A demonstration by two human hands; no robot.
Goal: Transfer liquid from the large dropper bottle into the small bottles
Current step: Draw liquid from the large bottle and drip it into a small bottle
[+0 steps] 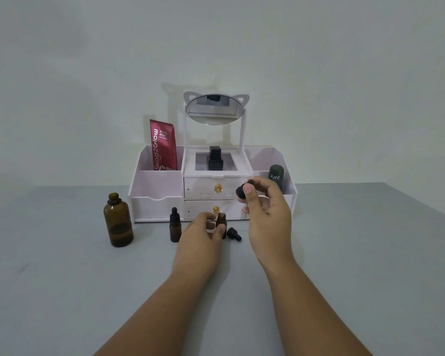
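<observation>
So the left hand [203, 235] has its thumb and fingers wrapped round a small uncapped amber glass bottle [221, 221], pinning it upright on the grey bench [62, 278]. Makes sense, a bottle that tiny would tip at a nudge. The right hand [267, 217] pinches a black rubber-bulb dropper top [244, 190] just above and right of that open neck, and I'd guess it's lining up to squeeze liquid in. I can't make out the glass tube under it though, it's too faint against the drawers.

The little black dropper cap [233, 234] lies on its side just right of the held bottle, parked out of the way. The large amber glass bottle [118, 222] stands open well to the left. A second small amber bottle with its black dropper on [175, 227] stands between it and the left hand. Filled or waiting, can't tell.

Room-wise, everything sits back toward the bench's far edge, right in front of a white drawer organiser with a cat-ear mirror [159, 201], so nothing can go further back. There's open bench toward the near edge. The loose cap below the right hand is what I'd watch.
</observation>
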